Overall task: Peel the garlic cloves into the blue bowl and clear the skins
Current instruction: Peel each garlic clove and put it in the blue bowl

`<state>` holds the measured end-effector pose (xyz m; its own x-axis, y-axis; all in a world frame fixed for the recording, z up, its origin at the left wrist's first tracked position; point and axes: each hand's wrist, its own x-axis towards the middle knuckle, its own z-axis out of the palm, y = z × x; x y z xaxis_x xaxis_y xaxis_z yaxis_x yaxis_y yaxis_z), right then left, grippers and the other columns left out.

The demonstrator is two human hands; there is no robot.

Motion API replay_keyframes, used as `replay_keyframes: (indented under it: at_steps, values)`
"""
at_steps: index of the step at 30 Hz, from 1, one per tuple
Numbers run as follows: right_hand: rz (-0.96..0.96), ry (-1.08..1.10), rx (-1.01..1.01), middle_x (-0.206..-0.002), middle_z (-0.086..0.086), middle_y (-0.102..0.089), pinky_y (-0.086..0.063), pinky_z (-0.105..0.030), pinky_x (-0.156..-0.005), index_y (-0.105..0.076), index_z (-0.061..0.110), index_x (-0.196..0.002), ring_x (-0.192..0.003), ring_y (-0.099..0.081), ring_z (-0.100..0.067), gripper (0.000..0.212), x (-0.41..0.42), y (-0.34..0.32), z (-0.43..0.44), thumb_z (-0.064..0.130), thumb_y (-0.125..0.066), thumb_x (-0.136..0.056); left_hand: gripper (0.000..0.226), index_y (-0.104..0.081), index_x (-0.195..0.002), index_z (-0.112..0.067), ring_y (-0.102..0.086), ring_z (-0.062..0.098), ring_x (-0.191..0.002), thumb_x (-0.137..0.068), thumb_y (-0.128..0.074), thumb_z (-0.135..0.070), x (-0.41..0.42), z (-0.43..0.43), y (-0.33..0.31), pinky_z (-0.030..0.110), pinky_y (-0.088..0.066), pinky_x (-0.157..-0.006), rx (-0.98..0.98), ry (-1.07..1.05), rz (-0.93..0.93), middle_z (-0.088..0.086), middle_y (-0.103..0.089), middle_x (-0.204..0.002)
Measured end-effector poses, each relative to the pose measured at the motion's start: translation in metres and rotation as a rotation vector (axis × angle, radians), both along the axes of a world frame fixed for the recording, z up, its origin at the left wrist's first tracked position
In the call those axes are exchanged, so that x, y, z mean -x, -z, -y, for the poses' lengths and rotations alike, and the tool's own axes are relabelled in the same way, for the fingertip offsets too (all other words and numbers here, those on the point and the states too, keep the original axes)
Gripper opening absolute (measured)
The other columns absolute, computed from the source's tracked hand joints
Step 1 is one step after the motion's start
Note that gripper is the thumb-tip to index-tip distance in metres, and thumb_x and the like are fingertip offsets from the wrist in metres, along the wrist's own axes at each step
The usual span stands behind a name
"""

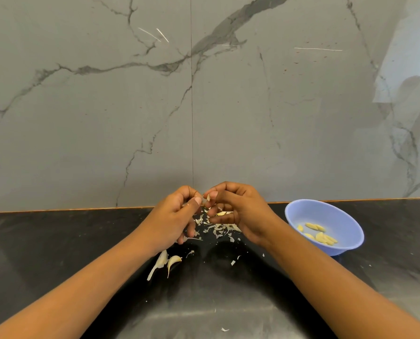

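Head camera, as I watch it from my desk: two unpeeled cloves (171, 261) lie side by side on the dark counter (57, 241), just under the left wrist. Above them the left hand (177, 216) is curled, thumb and forefinger pinching one end of a small clove (208, 197). It is held up off the counter, between the two hands. Below it is a loose scatter of skins (218, 228), with a few flecks farther out. The right hand (238, 214) is curled too, its thumb and forefinger nipping the clove's other end. Farther right, apart from the hands, the blue bowl (331, 214) stands on the counter with several peeled cloves (319, 234) in its bottom.

I judge the clove light, firm and, once bare, a bit slick. I would hold it by the blunt root end and strip the skin from the tip. The skins look papery and nearly weightless, so they should be gathered by sweeping together rather than picked up singly, and gently, since a draught could scatter them.

I can read no brand, label or writing anywhere.
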<state>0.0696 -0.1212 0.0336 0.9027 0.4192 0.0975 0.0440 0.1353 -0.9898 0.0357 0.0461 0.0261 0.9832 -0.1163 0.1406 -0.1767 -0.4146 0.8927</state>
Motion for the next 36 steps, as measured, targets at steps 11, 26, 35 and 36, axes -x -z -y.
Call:
replay_keyframes:
  at_steps: [11,26,35,36]
  values:
    - [-0.215,-0.073,-0.125,-0.076,-0.009,-0.07,-0.059,-0.024,-0.06,-0.069,0.007,-0.086,-0.062,-0.066,-0.012,0.012,-0.004,-0.001,0.006,0.0,-0.059,-0.088,0.002,-0.074,-0.081,-0.026,-0.066,0.008,-0.055,-0.081,-0.074,-0.027,0.003,-0.01,-0.005,0.025,-0.056,-0.06,-0.152,-0.118,0.279,-0.01,-0.071,-0.067]
    - [-0.297,-0.071,-0.128,-0.085,-0.013,-0.073,-0.059,-0.021,-0.063,-0.063,0.003,-0.09,-0.071,-0.071,-0.016,0.024,-0.005,-0.017,0.016,-0.011,-0.044,-0.091,0.023,-0.071,-0.107,-0.036,-0.053,-0.008,-0.109,-0.09,-0.066,-0.021,-0.009,-0.021,0.003,-0.005,-0.034,-0.08,-0.402,-0.084,0.354,-0.025,-0.057,-0.123]
    - [-0.254,0.305,0.059,-0.092,-0.02,-0.073,-0.06,-0.03,-0.067,-0.058,0.001,-0.107,-0.08,-0.072,-0.027,0.022,0.013,-0.054,0.111,0.007,-0.038,-0.099,0.031,-0.067,-0.098,-0.048,-0.054,-0.014,-0.105,-0.09,-0.065,-0.018,-0.008,-0.02,0.005,0.013,-0.045,-0.087,-0.347,-0.015,0.325,-0.031,-0.062,-0.112]
    - [-0.271,0.331,0.092,-0.092,-0.019,-0.073,-0.06,-0.031,-0.069,-0.057,0.001,-0.108,-0.082,-0.072,-0.027,0.022,0.015,-0.054,0.121,0.008,-0.039,-0.099,0.032,-0.067,-0.097,-0.049,-0.056,-0.014,-0.101,-0.09,-0.065,-0.017,-0.008,-0.019,0.005,0.014,-0.046,-0.086,-0.356,-0.018,0.319,-0.032,-0.065,-0.106]
